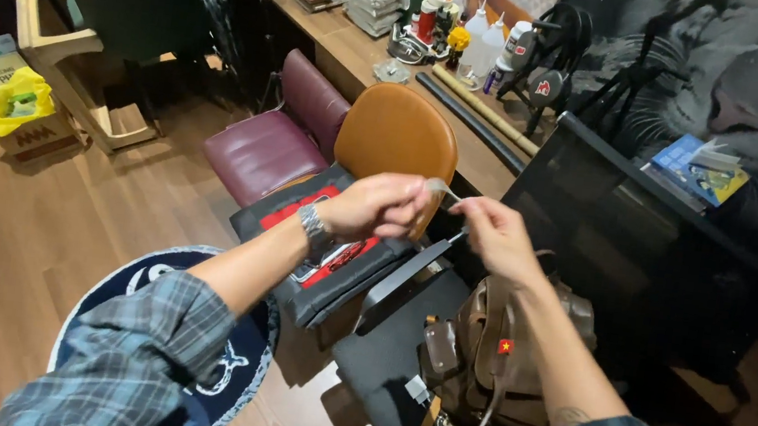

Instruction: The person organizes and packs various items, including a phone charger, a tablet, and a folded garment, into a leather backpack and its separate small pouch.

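Note:
My left hand [382, 206] and my right hand [493, 235] are raised close together over a chair, both pinching a thin pale cable [447, 191] that spans between the fingertips. The cable appears to run down past my right forearm and loop low near a brown leather bag [478, 350] resting on a black seat. A metal watch [312, 227] sits on my left wrist. Below my left hand lies a dark padded case with red patches [335, 261] on an orange-brown chair [395, 133].
A maroon chair [264, 146] stands behind the orange one. A long wooden desk [360, 52] carries bottles, stacked papers and rolled tubes. A black tabletop [628, 224] lies at right with a blue book [697, 170]. A round dark rug [224, 377] covers the wooden floor.

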